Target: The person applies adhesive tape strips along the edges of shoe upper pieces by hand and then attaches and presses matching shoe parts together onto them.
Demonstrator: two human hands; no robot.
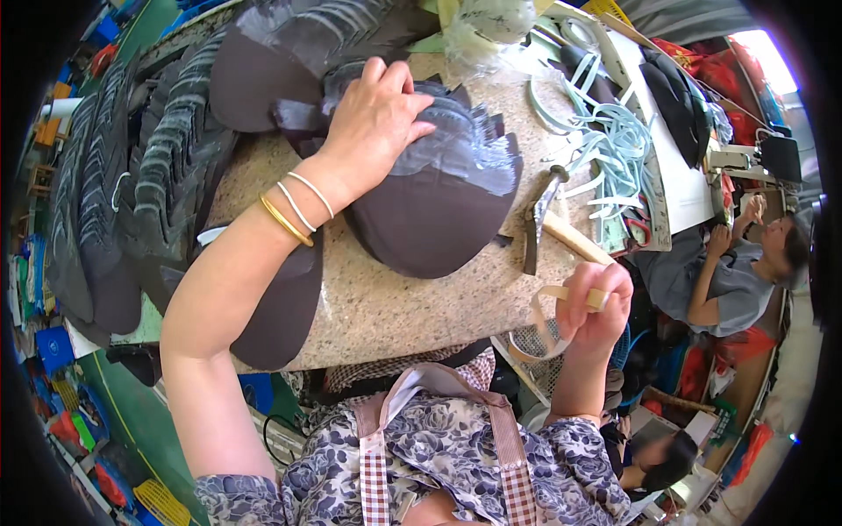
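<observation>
My left hand rests on a stack of dark, rounded sheet pieces, its fingers bent and apart over the whitish, smeared edges. Where the fingertips touch, those edges overlap in steps. Pinched in my right hand is a narrow beige strip, which hangs in a loop off the table's front edge. Just beyond that hand lies a flat beige length on the stone-patterned tabletop; whether it joins the strip is unclear. A dark, narrow hand tool lies between the stack and this length.
More dark pieces lie in overlapping rows at the left and a pile at the back. Tangled pale-blue strips and red-handled scissors occupy the right side. A clear plastic bag stands behind. Two people sit at the right.
</observation>
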